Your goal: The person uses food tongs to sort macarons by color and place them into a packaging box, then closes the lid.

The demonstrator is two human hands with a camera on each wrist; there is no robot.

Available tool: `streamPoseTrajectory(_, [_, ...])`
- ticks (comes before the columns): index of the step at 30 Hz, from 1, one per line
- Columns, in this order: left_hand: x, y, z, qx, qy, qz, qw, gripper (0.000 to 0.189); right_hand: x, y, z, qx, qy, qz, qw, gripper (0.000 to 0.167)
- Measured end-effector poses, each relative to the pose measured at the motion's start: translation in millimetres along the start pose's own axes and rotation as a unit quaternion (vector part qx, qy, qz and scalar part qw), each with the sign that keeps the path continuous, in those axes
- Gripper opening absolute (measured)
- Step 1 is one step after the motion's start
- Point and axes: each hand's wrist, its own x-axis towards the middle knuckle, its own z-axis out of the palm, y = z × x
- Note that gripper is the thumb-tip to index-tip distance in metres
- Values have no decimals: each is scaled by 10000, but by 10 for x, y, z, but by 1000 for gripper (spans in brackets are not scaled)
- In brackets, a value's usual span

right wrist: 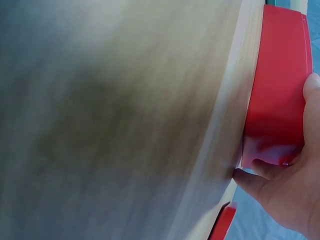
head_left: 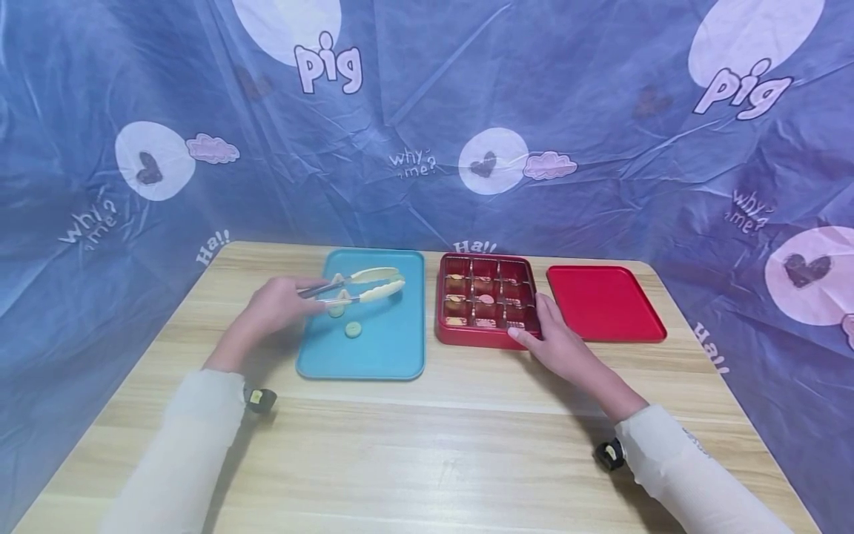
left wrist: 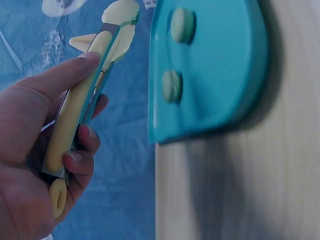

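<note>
My left hand [head_left: 276, 302] holds a pair of tongs [head_left: 382, 291] with cream tips and handle grips, fingers wrapped round the handles in the left wrist view. The tips stand apart over the blue tray [head_left: 394, 352]. Pale green macarons [head_left: 353, 329] lie on that tray; a second macaron [left wrist: 172, 86] shows near its edge in the left wrist view. My right hand [head_left: 560, 345] grips the near right corner of a red box [head_left: 477, 337], its thumb at the top rim and other fingers along the side. Clear dividers split the box into several compartments.
A flat red lid [head_left: 607, 304] lies right of the box. Inside one middle compartment sits a small pink round piece [head_left: 485, 299]. The wooden table [head_left: 427, 445] runs back to a blue patterned cloth [head_left: 414, 200] hanging behind it.
</note>
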Motion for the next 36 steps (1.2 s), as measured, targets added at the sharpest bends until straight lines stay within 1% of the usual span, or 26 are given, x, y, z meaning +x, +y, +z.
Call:
streamPoseTrajectory(5, [52, 195, 100, -47, 11, 323, 9995, 67, -1, -7, -6, -6, 8, -11, 10000, 113])
streamPoseTrajectory(9, [118, 355, 214, 69, -35, 623, 9980, 61, 16, 8, 4, -63, 62, -72, 9999, 112])
streamPoseTrajectory(13, [168, 548, 326, 208, -28, 969, 9951, 58, 17, 15, 6, -115, 108, -104, 9998, 112])
streamPoseTrajectory(17, [202, 736, 430, 161, -13, 1274, 9917, 57, 12, 14, -1, -111, 137, -105, 9998, 111])
streamPoseTrajectory(21, [231, 876, 525, 198, -29, 1425, 9896, 56, 11, 3, -10, -145, 95, -75, 9998, 112])
streamPoseTrajectory(23, [248, 934, 571, 215, -75, 1440, 9893, 56, 10, -2, -13, -175, 77, -61, 9998, 113])
streamPoseTrajectory(31, [335, 1151, 739, -13, -422, 1306, 9905, 53, 4, -4, -14, -236, 57, -28, 9997, 114])
streamPoseTrajectory(36, [385, 1273, 845, 31, -524, 1472, 9877, 54, 2, 2, -9, -258, 49, -26, 9997, 115])
